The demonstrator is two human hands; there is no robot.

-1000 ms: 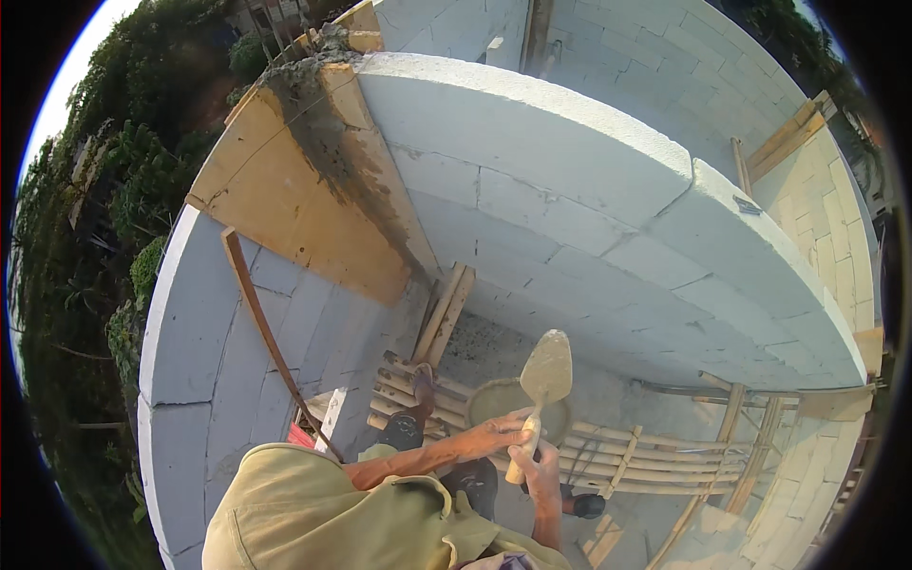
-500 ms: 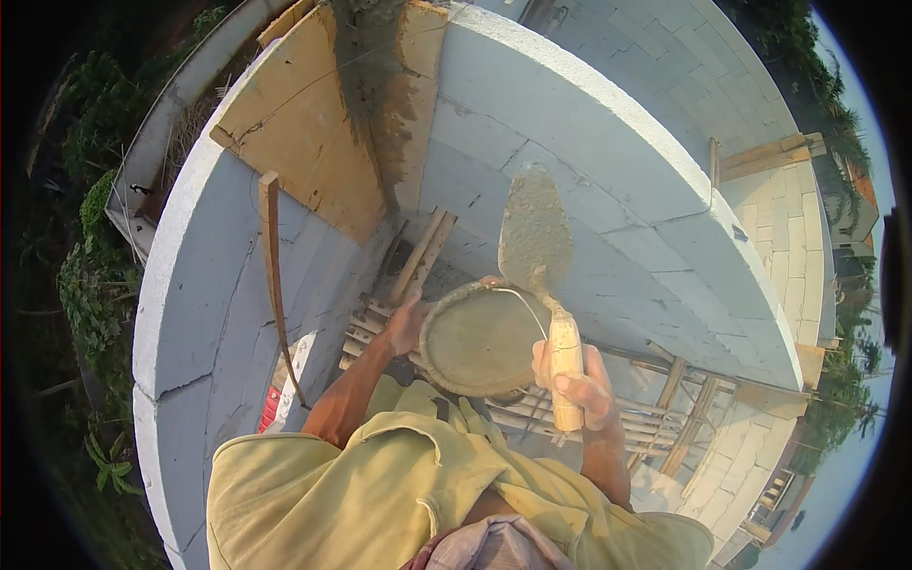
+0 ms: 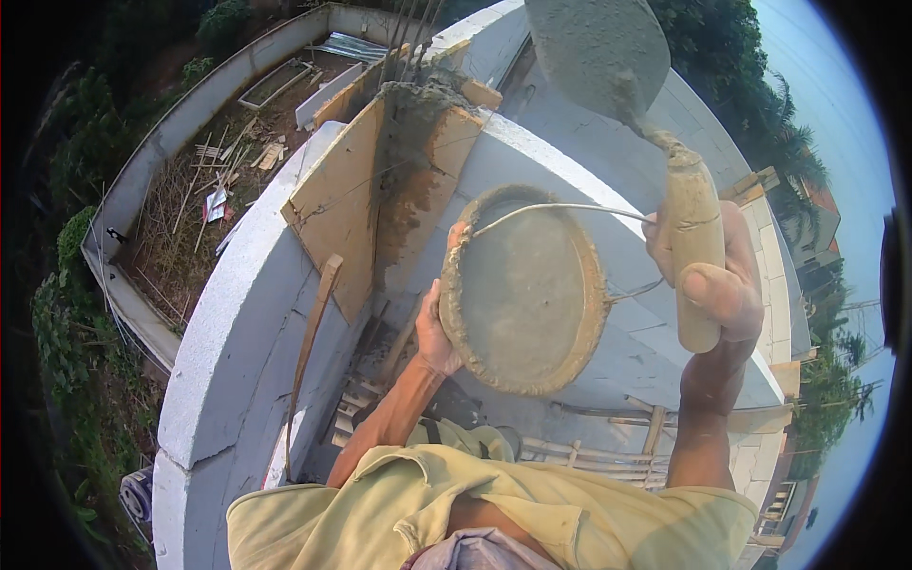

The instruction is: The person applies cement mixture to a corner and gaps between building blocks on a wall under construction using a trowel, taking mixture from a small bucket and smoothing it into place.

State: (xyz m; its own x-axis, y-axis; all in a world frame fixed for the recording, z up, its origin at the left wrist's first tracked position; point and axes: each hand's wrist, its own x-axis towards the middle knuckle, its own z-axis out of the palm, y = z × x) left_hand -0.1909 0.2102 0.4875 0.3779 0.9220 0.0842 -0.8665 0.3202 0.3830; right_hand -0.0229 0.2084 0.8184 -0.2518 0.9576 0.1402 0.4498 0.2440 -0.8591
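Wet grey mortar [image 3: 532, 275] fills a round bucket [image 3: 589, 332], whose rim is crusted with cement. My left hand [image 3: 439, 332] is closed on the bucket's left side, its fingertips reaching over the rim. With my right hand [image 3: 722, 275] I grip the wooden handle of a trowel [image 3: 603, 47], whose mortar-coated blade points up and away, partly cut off by the top edge. The bucket's wire handle [image 3: 570, 206] runs to the fingers of that same hand and seems hooked there. The bucket is tilted with its open top facing me.
Pale block walls [image 3: 237, 323] meet at a corner ahead, where wooden boards [image 3: 337, 204] flank a wet concrete column [image 3: 418, 133] with steel bars on top. A thin wooden stick [image 3: 312, 351] leans at the left wall. Bamboo scaffolding [image 3: 589, 456] lies below; a walled yard is far left.
Both hands have lifted the bucket up, nearer to me. The trowel has risen to the upper right, and the view has swung up to show the column top and the yard.
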